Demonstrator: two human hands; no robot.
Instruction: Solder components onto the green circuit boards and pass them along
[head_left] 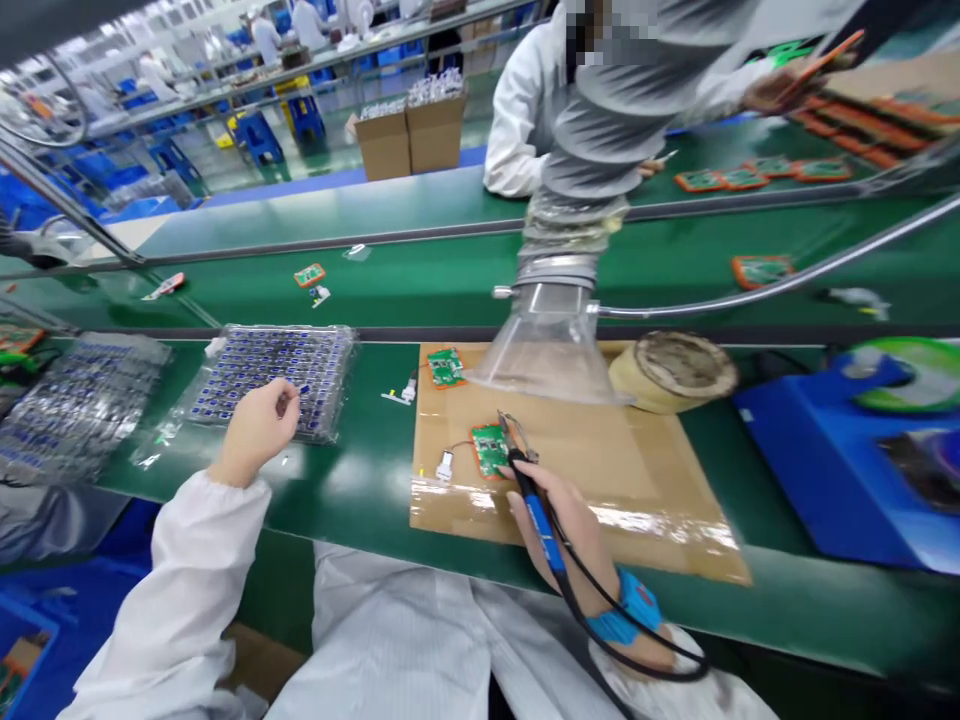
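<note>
My right hand [559, 515] grips a blue-handled soldering iron [534, 505], its tip resting at the right edge of a small green circuit board [489, 448] on a brown cardboard mat [637, 480]. A white connector [444, 466] on thin wires lies left of that board. My left hand [259, 425] is pinched shut over the near edge of a clear tray of small blue parts [274, 375]; what it pinches is too small to make out. A second green board [446, 367] lies at the mat's far edge.
A clear fume hood [551, 350] on a grey hose hangs over the mat. A solder-sponge tin [675, 372] sits right of it, then a blue box [825, 460]. More part trays [75, 400] lie at left. Across the green conveyor [450, 275] another person in white works.
</note>
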